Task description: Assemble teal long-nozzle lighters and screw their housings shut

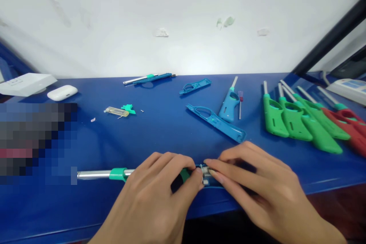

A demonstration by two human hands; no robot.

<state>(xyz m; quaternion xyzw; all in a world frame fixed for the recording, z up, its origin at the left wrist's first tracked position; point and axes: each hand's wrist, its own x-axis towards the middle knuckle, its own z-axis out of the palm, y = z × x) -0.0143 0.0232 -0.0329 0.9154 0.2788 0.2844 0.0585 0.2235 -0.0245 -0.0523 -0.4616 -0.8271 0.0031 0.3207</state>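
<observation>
An opened long-nosed lighter (117, 174) lies sideways near the table's front edge, its metal tube pointing left and its green collar showing. My left hand (160, 190) is closed over its middle, thumb and fingertips pressing at the inner parts. From the right, my right hand (257, 183) pinches a small pale part in the open blue casing (215, 183). That part is mostly hidden by my fingertips. Beyond my hands lie a blue casing half (217, 122), a smaller-looking blue casing half (195, 86) and a clear fuel tank (117, 112) beside a green trigger piece (128, 109).
A blue lighter (229, 105) and a screwdriver (240, 105) lie behind the casing half. Several green lighters (276, 120) and red lighters (347, 122) are at right. Another opened lighter (150, 79) lies by the wall; a white case (62, 93) sits left.
</observation>
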